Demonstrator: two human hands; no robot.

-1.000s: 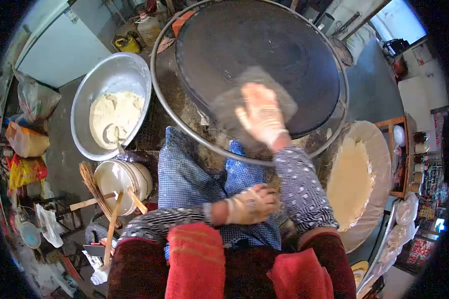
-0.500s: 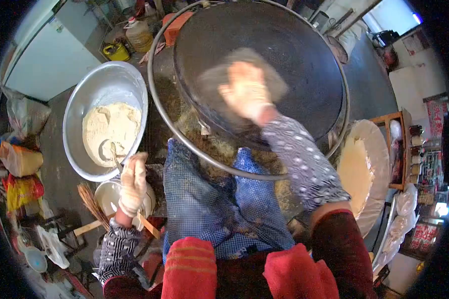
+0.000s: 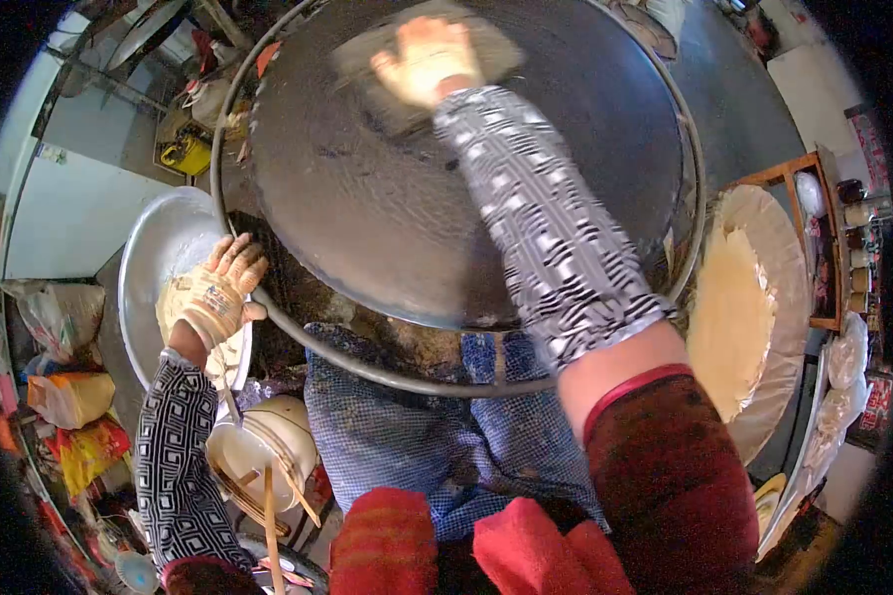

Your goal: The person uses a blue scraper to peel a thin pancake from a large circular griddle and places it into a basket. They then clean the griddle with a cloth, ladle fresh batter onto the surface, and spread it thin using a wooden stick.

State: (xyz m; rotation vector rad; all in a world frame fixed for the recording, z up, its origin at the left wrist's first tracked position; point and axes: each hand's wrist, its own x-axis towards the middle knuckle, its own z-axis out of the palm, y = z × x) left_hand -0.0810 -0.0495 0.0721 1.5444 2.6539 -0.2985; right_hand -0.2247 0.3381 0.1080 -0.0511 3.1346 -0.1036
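Note:
My right hand (image 3: 429, 61), gloved, presses flat with spread fingers on a greyish cloth (image 3: 382, 94), blurred by motion, on the far part of a large round dark griddle (image 3: 367, 198). My left hand (image 3: 221, 283), in a pale glove, has its fingers apart above the right side of a metal bowl (image 3: 149, 238), beside the metal ring (image 3: 347, 369) round the griddle. Pale batter (image 3: 174, 297) lies in the bowl, partly hidden by that hand. I cannot tell whether the left hand touches the ring.
A white pot (image 3: 243, 456) with wooden sticks stands below the bowl. On the right, a round tray holds pale flat sheets (image 3: 729, 317), beside a wooden rack (image 3: 824, 248) with jars. Bags (image 3: 69, 397) lie at the left, and a yellow container (image 3: 186, 156) stands behind the bowl.
My right hand and the cloth have moved farther across the griddle. My left hand has moved up to the bowl's right side, its fingers now spread. The view has shifted.

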